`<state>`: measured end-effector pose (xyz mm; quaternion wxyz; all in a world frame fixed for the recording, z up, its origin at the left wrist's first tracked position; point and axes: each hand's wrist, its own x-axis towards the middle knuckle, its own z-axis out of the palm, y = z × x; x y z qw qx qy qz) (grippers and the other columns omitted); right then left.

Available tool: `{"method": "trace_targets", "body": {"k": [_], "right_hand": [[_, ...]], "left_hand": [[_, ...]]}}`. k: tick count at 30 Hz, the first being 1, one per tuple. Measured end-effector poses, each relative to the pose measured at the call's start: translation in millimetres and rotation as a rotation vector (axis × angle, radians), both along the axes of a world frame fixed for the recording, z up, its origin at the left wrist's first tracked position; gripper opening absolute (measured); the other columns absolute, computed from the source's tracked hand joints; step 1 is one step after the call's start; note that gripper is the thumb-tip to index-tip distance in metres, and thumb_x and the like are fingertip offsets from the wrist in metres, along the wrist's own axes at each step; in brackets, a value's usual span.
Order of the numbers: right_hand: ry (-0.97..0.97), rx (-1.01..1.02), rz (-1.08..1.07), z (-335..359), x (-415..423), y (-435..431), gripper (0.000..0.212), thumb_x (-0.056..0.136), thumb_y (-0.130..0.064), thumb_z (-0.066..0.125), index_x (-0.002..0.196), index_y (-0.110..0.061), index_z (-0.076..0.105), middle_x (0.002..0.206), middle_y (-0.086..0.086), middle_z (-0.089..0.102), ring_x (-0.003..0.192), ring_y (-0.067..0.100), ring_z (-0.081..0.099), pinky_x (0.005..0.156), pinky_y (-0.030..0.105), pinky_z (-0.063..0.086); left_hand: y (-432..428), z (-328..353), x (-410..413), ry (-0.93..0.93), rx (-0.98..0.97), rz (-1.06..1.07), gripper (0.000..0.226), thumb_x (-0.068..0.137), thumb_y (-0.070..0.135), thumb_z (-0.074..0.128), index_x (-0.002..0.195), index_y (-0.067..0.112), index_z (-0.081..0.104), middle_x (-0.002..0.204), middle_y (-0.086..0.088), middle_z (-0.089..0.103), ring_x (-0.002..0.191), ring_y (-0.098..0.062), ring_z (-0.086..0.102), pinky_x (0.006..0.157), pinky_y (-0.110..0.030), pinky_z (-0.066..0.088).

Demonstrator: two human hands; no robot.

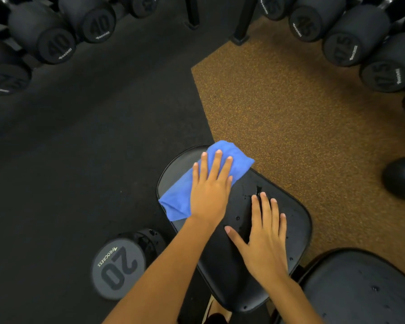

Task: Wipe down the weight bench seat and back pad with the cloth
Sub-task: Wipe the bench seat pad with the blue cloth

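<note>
Cloth (pixel 176 202), blue and folded, lies across the far left end of the bench seat pad (pixel 298 222), one corner overhanging its far edge. Left hand (pixel 208 191) presses flat on the cloth, fingers straight and slightly spread. Right hand (pixel 265 238) rests flat on the bare pad just to the right, fingers extended, thumb splayed left. Liquid droplets (pixel 244 197) bead between the hands. A second pad (pixel 360 288) sits near right. A 20 dumbbell (pixel 117 268) lies on the black floor (pixel 91 148), near left; racked dumbbells (pixel 56 45) line the far side.
</note>
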<state>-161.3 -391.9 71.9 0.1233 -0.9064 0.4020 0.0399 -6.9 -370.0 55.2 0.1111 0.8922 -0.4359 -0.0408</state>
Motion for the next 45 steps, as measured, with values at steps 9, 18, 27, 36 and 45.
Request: {"method": "trace_targets", "body": {"k": [9, 18, 27, 36, 45], "right_hand": [[-0.006, 0.018, -0.007, 1.6, -3.3, -1.8, 0.087, 0.082, -0.072, 0.026, 0.147, -0.014, 0.022, 0.154, 0.009, 0.021, 0.142, 0.028, 0.008, 0.111, 0.047, 0.005], [-0.033, 0.049, 0.017, -3.8, -9.7, -0.6, 0.084, 0.086, -0.071, 0.022, 0.149, -0.016, 0.015, 0.156, 0.006, 0.010, 0.144, 0.025, 0.001, 0.113, 0.042, -0.005], [-0.028, 0.051, 0.013, -2.9, -8.2, -0.4, 0.086, 0.085, -0.072, 0.022, 0.150, -0.017, 0.010, 0.157, 0.004, 0.006, 0.143, 0.024, -0.003, 0.112, 0.039, -0.010], [-0.053, 0.091, 0.023, -4.4, -10.7, -2.3, 0.086, 0.084, -0.073, 0.020, 0.149, -0.019, 0.007, 0.157, 0.002, 0.002, 0.143, 0.023, -0.008, 0.111, 0.037, -0.014], [-0.061, 0.101, 0.029, -6.2, -12.0, -2.6, 0.088, 0.082, -0.075, 0.017, 0.149, -0.020, 0.005, 0.157, 0.001, -0.001, 0.143, 0.020, -0.013, 0.110, 0.035, -0.017]], "left_hand": [[51.6, -3.4, -1.0, -0.039, -0.025, -0.003, 0.047, 0.096, 0.036, 0.029, 0.139, 0.021, 0.041, 0.147, -0.007, 0.039, 0.135, -0.035, 0.031, 0.107, -0.049, 0.029], [38.9, -2.9, -27.5, -0.050, 0.019, -0.126, 0.046, 0.096, 0.035, 0.029, 0.140, 0.023, 0.034, 0.147, -0.006, 0.038, 0.136, -0.034, 0.031, 0.108, -0.047, 0.031], [47.6, -1.4, -17.3, 0.029, -0.023, 0.132, 0.047, 0.095, 0.033, 0.031, 0.137, 0.018, 0.045, 0.146, -0.010, 0.040, 0.134, -0.039, 0.033, 0.104, -0.052, 0.034], [102.4, -1.1, -42.2, 0.034, -0.026, 0.017, 0.048, 0.102, 0.038, 0.014, 0.142, 0.021, 0.034, 0.150, -0.005, 0.032, 0.140, -0.028, 0.019, 0.112, -0.041, 0.016], [86.7, -1.9, -58.7, 0.032, -0.011, -0.036, 0.046, 0.102, 0.033, 0.018, 0.142, 0.018, 0.035, 0.150, -0.006, 0.032, 0.139, -0.032, 0.023, 0.111, -0.043, 0.024]]}}
